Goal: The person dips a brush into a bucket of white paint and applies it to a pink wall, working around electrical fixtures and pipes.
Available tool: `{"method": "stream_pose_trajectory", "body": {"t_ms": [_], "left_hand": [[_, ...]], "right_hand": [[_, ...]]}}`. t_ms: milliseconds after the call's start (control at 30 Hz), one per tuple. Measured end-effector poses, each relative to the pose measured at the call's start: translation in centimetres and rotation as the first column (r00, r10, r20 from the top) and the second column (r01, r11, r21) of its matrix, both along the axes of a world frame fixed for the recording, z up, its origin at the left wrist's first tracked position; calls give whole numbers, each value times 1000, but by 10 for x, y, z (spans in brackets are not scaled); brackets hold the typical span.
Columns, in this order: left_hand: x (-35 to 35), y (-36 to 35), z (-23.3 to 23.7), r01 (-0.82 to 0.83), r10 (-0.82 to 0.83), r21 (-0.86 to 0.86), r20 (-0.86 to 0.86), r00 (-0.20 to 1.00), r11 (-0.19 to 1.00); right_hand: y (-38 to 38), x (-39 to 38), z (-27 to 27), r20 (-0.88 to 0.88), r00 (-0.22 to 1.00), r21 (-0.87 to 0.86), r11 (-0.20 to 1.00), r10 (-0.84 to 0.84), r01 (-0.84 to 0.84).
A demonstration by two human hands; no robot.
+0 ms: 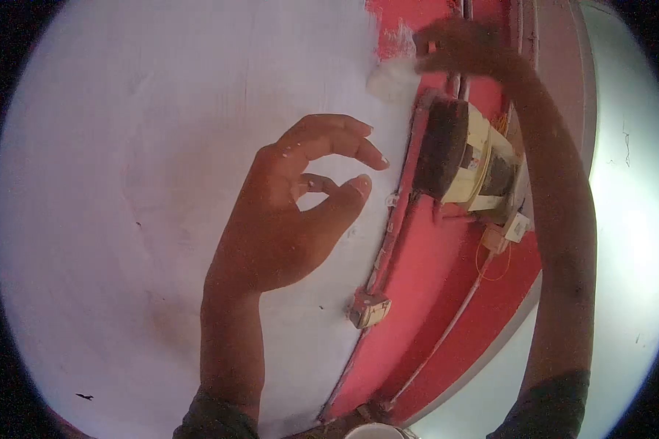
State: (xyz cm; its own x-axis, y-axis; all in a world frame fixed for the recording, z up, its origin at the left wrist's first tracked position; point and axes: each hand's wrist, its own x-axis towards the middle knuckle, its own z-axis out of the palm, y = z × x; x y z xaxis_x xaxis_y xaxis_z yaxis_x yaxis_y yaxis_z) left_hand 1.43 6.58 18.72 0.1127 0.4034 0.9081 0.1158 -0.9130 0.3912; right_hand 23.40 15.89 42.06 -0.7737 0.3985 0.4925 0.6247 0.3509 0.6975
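Observation:
My left hand (300, 201) is raised before the white wall surface (161, 146), its fingers curved and apart with nothing between them. Up at the top right, my right hand (458, 47) is blurred and closed around something pale. That pale, flat-looking thing (394, 80) lies against the wall where the white meets the red paint (399, 22). White streaks show on the red there. What exactly the pale thing is cannot be made out.
A dark and cream device (465, 157) juts from the red band right of centre. Below it are a white socket box (518, 227), a thin conduit (447, 329) and a small box (370, 310). A round white rim (375, 432) shows at the bottom.

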Motion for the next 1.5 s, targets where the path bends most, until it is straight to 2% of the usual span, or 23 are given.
{"method": "stream_pose_trajectory", "body": {"t_ms": [100, 200, 233, 333, 433, 500, 567, 667, 767, 867, 967, 1067, 1167, 1267, 1300, 1367, 1400, 1467, 1500], "left_hand": [[1, -1, -1, 5, -5, -10, 3, 1000, 1000], [0, 1, -2, 8, -8, -4, 8, 1000, 1000], [0, 2, -3, 13, -13, -1, 10, 1000, 1000], [-1, 0, -3, -26, 26, 8, 3, 1000, 1000], [-2, 3, -8, -27, 27, 28, 12, 1000, 999], [-2, 4, -10, -2, 1, 11, 45, 999, 1000], [-3, 4, -10, -5, 5, 4, 50, 999, 1000], [-2, 5, -5, -40, 40, 4, 8, 999, 999], [2, 1, -3, -48, 48, 11, -1, 999, 999], [2, -7, -5, -44, 44, 3, -23, 999, 999], [0, -14, -8, -21, 21, -15, -6, 1000, 1000], [-6, -23, -8, -9, 9, -24, 0, 1000, 1000], [-13, -31, -9, -36, 36, -1, -19, 999, 999], [-20, -38, -9, -45, 44, -5, -34, 998, 999], [-23, -38, -9, -46, 46, 0, -33, 998, 999], [-27, -41, -8, -42, 42, 3, -28, 999, 999], [-27, -42, -6, -40, 40, 1, -25, 999, 999], [-28, -44, -5, -35, 35, -3, -29, 999, 999], [-29, -45, -6, -33, 33, 0, -33, 999, 999]], "right_hand": [[-4, -5, 36, 23, 989, 102, 984, 143, -145], [-11, 8, 50, -68, 971, 381, 906, 228, -186], [-14, 5, 51, -179, 966, 505, 860, 186, -72], [-5, -5, 36, -393, 900, 506, 862, 189, 40], [56, -6, -10, -46, 993, 617, 785, 111, -59], [47, -6, -47, -99, 969, 482, 863, 225, -151], [42, 0, -81, -31, 960, 474, 850, 277, -230], [15, -2, -127, -25, 986, 324, 935, 162, -145], [-5, -3, -139, 39, 999, 183, 983, -33, 25], [-11, 11, -99, 110, 992, -171, 985, 57, -38], [-3, 2, -57, 216, 967, 176, 980, -132, 94], [-17, -23, -16, 157, 972, 259, 957, -174, 129], [20, -21, 39, 259, 966, 334, 938, 6, -95], [-16, -23, 45, 189, 981, 357, 934, -34, -36], [5, -18, 67, 164, 981, 387, 922, -103, 32], [42, 9, 82, 197, 980, 645, 756, -30, -106], [35, 5, 76, 221, 975, 750, 638, 4, -173], [20, -4, 71, -85, 994, 771, 628, -63, 106], [9, -11, 68, -239, 967, 752, 613, -92, 244]]}}
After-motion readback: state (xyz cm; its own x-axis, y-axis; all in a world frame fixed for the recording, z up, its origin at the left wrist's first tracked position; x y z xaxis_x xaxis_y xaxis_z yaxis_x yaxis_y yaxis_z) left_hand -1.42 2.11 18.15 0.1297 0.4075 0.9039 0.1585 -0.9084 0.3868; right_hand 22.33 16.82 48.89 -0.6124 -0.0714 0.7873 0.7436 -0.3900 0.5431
